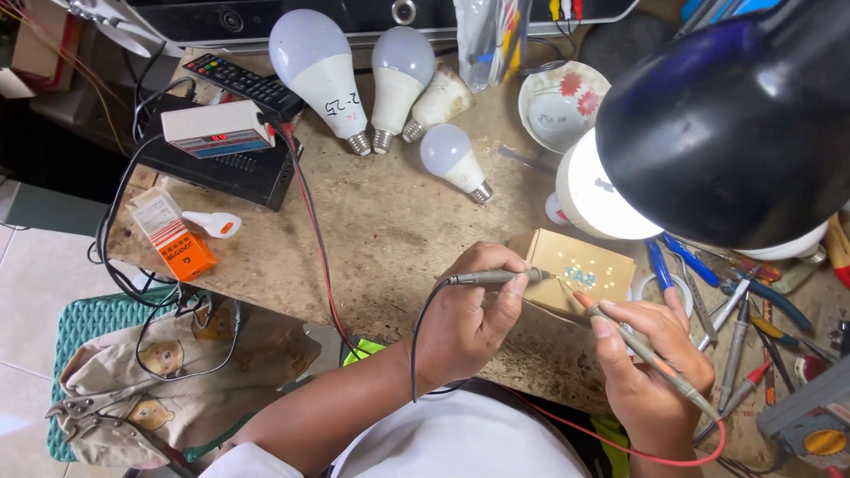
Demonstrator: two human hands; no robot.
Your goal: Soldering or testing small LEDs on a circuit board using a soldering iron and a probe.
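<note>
While the left hand (465, 310) grips a black-wired test probe (496, 277), the right hand (651, 372) pinches a red-wired probe (651, 354); both tips touch a glowing square LED board (580, 270) lying on the worn surface (390, 221), below four white bulbs (390, 84).

both hands (465, 314) press probes (496, 277) (thin) onto board (580, 273).
</note>
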